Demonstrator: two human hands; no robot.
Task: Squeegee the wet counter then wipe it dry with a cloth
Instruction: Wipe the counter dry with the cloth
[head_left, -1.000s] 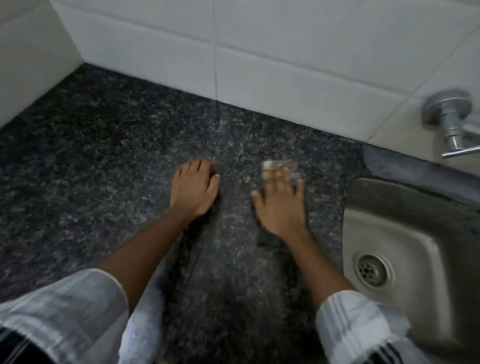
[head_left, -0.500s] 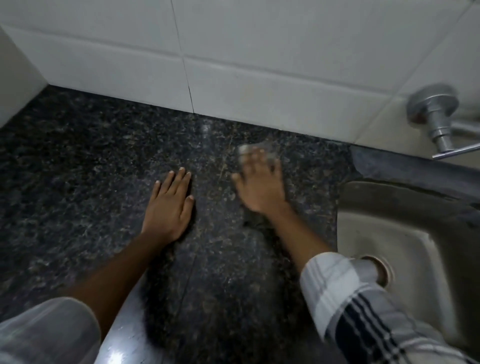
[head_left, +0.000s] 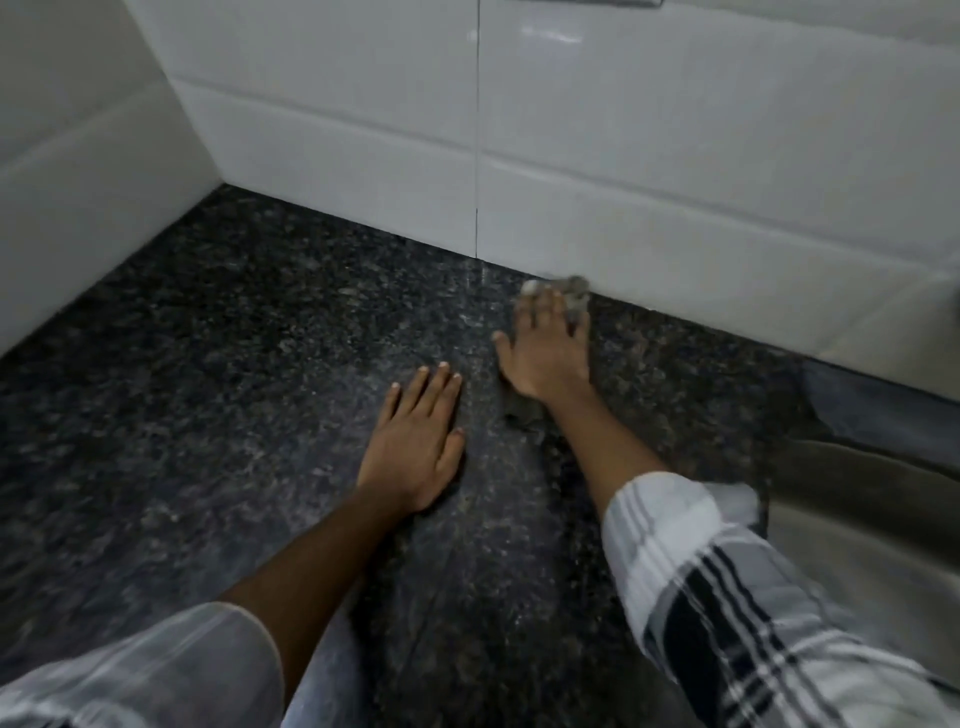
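The dark speckled granite counter (head_left: 218, 364) fills the view. My right hand (head_left: 545, 348) presses flat on a small greyish cloth (head_left: 571, 291), which sits right against the foot of the white tiled back wall; only the cloth's far edge shows past my fingertips, and it is blurred. My left hand (head_left: 415, 447) lies palm down on the counter, fingers spread, holding nothing, a little nearer to me and left of the right hand. No squeegee is in view.
White tiled walls (head_left: 675, 156) close off the counter at the back and on the left. A steel sink (head_left: 857, 519) is set into the counter at the right edge of the view.
My right hand has pushed the cloth away from me, up to the back wall. The view has swung left, and the tap has left the frame. My left hand stays flat on the counter.
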